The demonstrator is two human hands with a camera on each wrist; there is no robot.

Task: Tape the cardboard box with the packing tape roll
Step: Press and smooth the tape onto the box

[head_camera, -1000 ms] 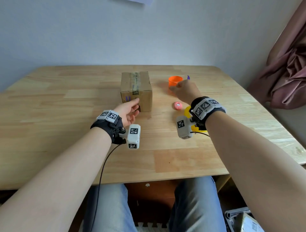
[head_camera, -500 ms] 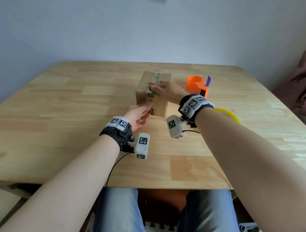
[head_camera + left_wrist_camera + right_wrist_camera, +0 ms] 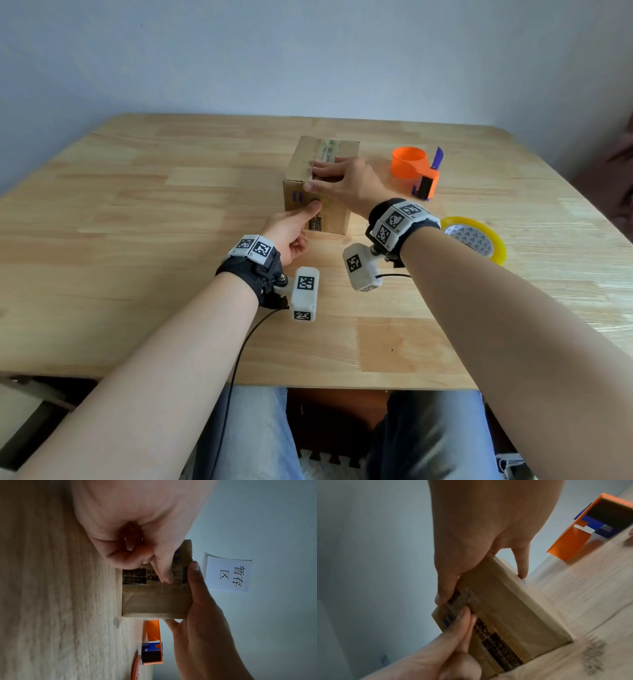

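Note:
The brown cardboard box stands mid-table with an old tape strip along its top. My right hand lies over the top of it. The thumb hooks the front top edge and the little finger reaches down the right side, so the hand grips the box. My left hand presses straight fingertips against the printed front face, just under the right thumb. The yellow packing tape roll lies flat to the right, partly behind my right wrist, and neither hand touches it.
An orange tape dispenser with a blue and black cutter end stands right of the box. A small round red object lies near it. A paper sign hangs on the wall behind the table.
My right hand moved left from the orange dispenser onto the top of the box. The box has turned slightly. My left hand stayed at the box's front face.

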